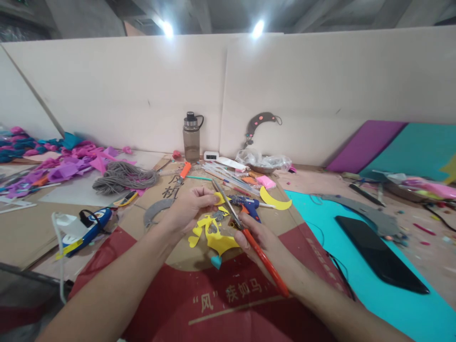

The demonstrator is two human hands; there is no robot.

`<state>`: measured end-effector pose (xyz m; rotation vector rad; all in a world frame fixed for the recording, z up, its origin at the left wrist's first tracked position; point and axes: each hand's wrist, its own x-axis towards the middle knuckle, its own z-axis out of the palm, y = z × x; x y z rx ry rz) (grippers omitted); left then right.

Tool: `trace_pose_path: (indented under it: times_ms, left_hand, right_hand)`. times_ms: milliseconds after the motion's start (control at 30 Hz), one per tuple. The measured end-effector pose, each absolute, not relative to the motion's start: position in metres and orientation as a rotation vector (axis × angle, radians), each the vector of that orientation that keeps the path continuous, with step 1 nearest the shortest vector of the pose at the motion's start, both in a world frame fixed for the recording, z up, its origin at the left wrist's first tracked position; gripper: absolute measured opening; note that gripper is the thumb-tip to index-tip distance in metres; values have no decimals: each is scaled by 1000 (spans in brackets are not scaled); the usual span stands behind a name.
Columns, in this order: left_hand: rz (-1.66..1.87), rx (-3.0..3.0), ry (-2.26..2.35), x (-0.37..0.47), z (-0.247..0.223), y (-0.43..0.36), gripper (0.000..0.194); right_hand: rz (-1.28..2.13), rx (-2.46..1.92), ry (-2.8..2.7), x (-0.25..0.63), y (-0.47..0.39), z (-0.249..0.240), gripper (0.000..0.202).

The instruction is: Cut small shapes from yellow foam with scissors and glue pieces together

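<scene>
My left hand (194, 206) pinches a small yellow piece (221, 198) that looks like felt or foam sheet. Close by on the right, my right hand (254, 235) grips red-handled scissors (265, 261), their blades pointing up and away beside the yellow piece. Whether the blades touch it I cannot tell. Yellow scraps (221, 241) and a small teal piece (216, 261) lie below the hands on the printed cardboard (178, 304). Just behind the scissors rests a blue glue gun (247, 203), partly hidden. A yellow crescent (276, 199) lies to its right.
Grey cord (123, 178) and purple and pink scraps (71, 168) spread at left. A bottle (192, 140) stands at the back near an orange cutter (185, 171) and glue sticks (231, 178). On the right, a black phone (381, 254) lies on a turquoise sheet (402, 304).
</scene>
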<state>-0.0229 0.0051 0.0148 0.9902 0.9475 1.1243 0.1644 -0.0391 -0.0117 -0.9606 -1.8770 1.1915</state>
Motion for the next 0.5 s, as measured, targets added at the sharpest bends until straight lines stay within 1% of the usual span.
trace_pose_path:
  times_ms: [133, 333, 500]
  left_hand:
    - [1118, 1012, 917, -23, 14, 5, 23]
    - [1107, 1017, 952, -24, 15, 5, 23]
    - [1108, 1021, 968, -24, 17, 4, 21]
  right_hand:
    - [1189, -963, -1873, 164, -39, -14, 41]
    - [1272, -932, -1818, 163, -40, -13, 42]
    - [1239, -944, -1837, 164, -39, -19, 42]
